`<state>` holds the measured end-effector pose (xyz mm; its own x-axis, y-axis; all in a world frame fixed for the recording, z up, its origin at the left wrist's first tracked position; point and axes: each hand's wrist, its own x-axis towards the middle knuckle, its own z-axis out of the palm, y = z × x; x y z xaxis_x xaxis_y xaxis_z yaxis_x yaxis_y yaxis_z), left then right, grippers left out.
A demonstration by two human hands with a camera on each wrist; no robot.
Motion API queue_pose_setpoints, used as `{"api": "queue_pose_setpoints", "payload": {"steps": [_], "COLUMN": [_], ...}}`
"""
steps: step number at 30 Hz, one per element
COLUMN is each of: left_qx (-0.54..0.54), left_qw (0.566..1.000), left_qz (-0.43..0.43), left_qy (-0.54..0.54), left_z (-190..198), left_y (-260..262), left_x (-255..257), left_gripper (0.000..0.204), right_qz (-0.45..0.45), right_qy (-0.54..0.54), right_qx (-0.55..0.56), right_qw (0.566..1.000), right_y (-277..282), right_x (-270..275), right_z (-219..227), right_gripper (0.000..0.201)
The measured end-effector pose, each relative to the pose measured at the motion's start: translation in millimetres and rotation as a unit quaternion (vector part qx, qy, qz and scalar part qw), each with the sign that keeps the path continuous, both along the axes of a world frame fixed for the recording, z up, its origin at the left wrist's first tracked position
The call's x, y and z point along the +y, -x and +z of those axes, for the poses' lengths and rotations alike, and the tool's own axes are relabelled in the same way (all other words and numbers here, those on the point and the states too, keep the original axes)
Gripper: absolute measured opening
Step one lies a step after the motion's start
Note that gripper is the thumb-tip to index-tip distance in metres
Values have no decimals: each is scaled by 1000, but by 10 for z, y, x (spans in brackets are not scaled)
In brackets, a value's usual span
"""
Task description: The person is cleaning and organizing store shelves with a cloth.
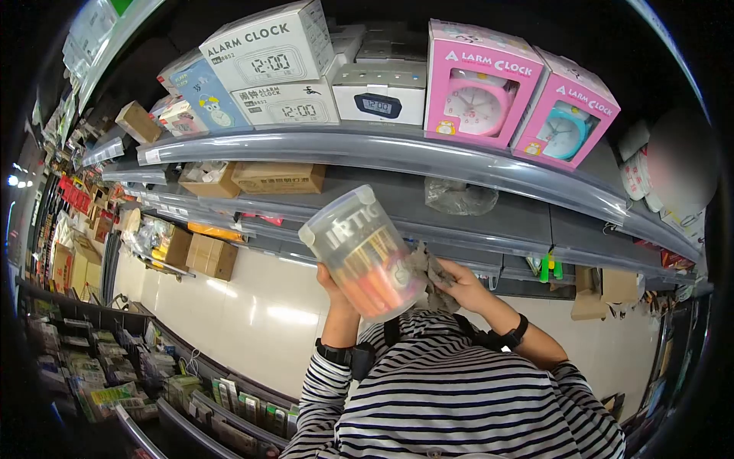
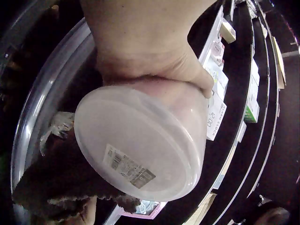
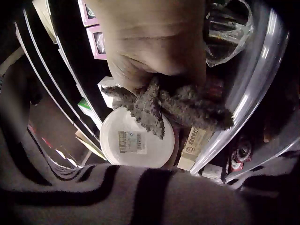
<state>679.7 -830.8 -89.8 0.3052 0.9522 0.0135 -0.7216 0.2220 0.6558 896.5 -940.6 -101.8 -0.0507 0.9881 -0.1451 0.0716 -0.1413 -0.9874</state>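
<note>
Work on the clear plastic canister (image 1: 367,256) looks midway, as far as one can judge: it is held up in front of the shelving, tilted, with the grey cloth (image 1: 434,277) at its lower side, and setting it down remains undone. How much has been wiped (if anything) I cannot tell. The left hand (image 1: 337,294) grips the canister's side, fingers bent around it; how far they reach behind is hidden. The right hand (image 1: 466,289) pinches the bunched cloth, though its fingertips are partly covered. A barcode sticker (image 2: 129,167) shows on the base. Beyond stand the shelf edge (image 1: 367,143) and boxed alarm clocks (image 1: 264,50), and farther off a cardboard carton (image 1: 210,257) on the pale floor (image 1: 252,302).
</note>
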Motion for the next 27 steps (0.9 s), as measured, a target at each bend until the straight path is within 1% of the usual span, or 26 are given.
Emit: {"api": "queue_pose_setpoints", "payload": {"steps": [3,4,5,6,7,8,9,10,11,12,13,14,15,16,18,19,20,21,22,23,24,25,26,27], "left_qx": [-5,-5,-45,-63,-81,-80,46,172,169,169,247,321,344,343,370,312,310,309,308,328,327,361,394,417], "left_qw": [1000,1000,997,995,991,991,997,978,982,982,958,922,905,905,895,920,920,921,918,903,905,892,878,878], "left_qz": [0,2,-60,-82,-104,-104,-18,69,59,60,57,54,43,42,27,28,29,-30,-88,-120,-120,-130,-142,-104], "left_qy": [2,0,3,-13,-29,-29,-60,-92,-54,-55,-132,-208,-248,-246,-248,-236,-237,-236,-234,-248,-246,-238,-231,-209], "left_z": [-205,-317,-323,-333,-225,-263,-324,-357,-253,-190,-143,-96,-49,3,86,-94,-47,18,109,256,210,149,111,88], "left_y": [16,31,34,12,-31,-84,-119,-153,-197,-226,-250,-274,-299,-322,-367,-376,-339,-257,-177,-117,-124,-125,-129,-139], "left_x": [101,141,160,130,87,66,40,20,-15,-69,-125,-164,-194,-213,-200,-160,-155,-143,-138,-128,-91,-71,-62,-48], "left_gripper": [89,89,88,86,86,86,85,87,92,92,94,95,97,97,95,81,81,70,61,49,49,50,52,66], "right_qz": [25,58,89,89,55,20,21,-38,-98,-98,-141,-183,-210,-210,-284,-278,-277,-268,-255,-181,-121,-89,-81,-79], "right_qy": [-9,-100,-190,-191,-186,-179,-177,-176,-175,-176,-202,-228,-175,-173,-79,-41,-43,45,133,145,175,201,215,229], "right_qx": [27,-6,-38,-38,-87,-136,-135,-105,-74,-74,-69,-65,95,94,201,238,236,291,342,421,483,506,497,483], "right_qw": [999,993,977,977,977,974,975,978,977,977,967,954,957,958,934,930,930,917,895,877,850,834,837,841], "right_y": [-63,-31,13,58,105,145,181,211,220,193,143,104,74,82,95,-29,-78,-120,-171,-245,-346,-333,-315,-293], "right_x": [-47,-15,12,33,55,75,108,170,238,302,371,445,529,530,549,572,543,511,480,434,461,432,393,359], "right_z": [55,247,391,458,510,531,490,397,310,236,166,144,146,132,83,-212,-168,-115,-86,-153,-420,-464,-501,-533], "right_gripper": [53,55,57,57,58,60,60,60,61,61,61,60,54,54,44,36,36,34,32,30,32,32,32,32]}}
